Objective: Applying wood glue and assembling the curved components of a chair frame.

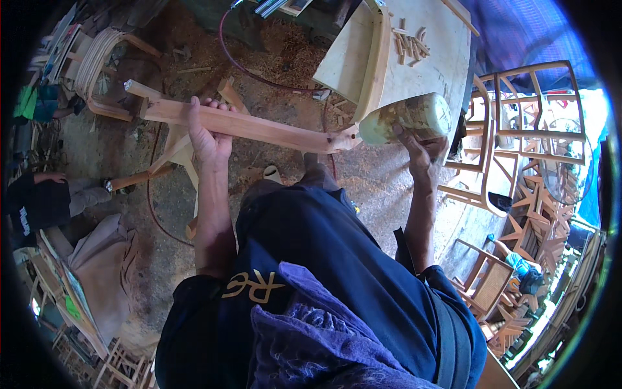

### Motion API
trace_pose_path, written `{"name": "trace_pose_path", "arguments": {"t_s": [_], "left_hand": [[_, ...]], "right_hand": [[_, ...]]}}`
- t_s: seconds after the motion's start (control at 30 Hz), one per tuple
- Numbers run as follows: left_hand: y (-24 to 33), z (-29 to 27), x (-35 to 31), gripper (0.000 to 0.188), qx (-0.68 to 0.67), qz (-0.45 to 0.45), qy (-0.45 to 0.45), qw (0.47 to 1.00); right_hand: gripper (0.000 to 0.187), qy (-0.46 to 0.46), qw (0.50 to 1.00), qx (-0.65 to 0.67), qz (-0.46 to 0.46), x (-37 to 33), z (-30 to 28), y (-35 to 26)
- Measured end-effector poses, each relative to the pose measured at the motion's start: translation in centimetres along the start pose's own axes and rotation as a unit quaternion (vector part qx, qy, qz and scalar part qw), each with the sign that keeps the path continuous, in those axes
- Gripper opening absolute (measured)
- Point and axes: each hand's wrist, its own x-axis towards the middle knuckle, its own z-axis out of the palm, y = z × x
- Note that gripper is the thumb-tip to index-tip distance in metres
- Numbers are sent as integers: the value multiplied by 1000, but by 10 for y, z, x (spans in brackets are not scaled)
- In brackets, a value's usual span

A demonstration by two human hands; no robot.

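My left hand (211,137) is wrapped round a curved wooden chair part (275,131), holding it level across in front of me. A narrow stub juts from the part's left end, and a small dark hole shows near its right end. In my right hand (420,152) is a pale, stained squeeze bottle (427,111), tilted on its side. Its narrow end points left at the holed end of the wood; whether they touch I cannot tell. Beyond the bottle, several loose wooden dowels (411,47) lie on a light work table (444,65).
Wooden chair frames (544,133) stand at the right, with star-shaped wooden pieces (534,201) behind. A red hose (243,68) curves over the sawdust-strewn floor (272,61). Bent wooden frames (97,74) are stacked at far left. Another person (48,198) is at the left edge.
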Motion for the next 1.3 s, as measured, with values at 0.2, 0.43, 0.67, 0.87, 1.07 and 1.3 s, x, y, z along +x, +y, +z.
{"name": "trace_pose_path", "arguments": {"t_s": [0.2, 0.43, 0.67, 0.87, 1.07, 1.3], "left_hand": [[0, -4, 1, 33, 1, 2, -13, 1000], [-1, -1, 2, 34, 8, 7, 0, 1000], [-1, -4, 3, 35, 6, 6, 2, 1000], [-1, -4, 3, 34, 7, 7, 0, 1000], [-1, -2, 1, 34, 9, 10, 3, 1000], [-1, 3, -1, 37, 7, 13, 29, 999]], "right_hand": [[47, 3, 999, 40, 16, 2, 2, 3], [45, -17, 1000, -2, 9, 3, 0, -1], [41, -23, 999, -20, 11, 3, 0, -1], [43, -39, 999, 1, 19, 3, -1, 3], [46, -49, 997, 61, 8, 1, -1, 5], [48, -44, 998, 35, 24, 2, 0, 6]]}}
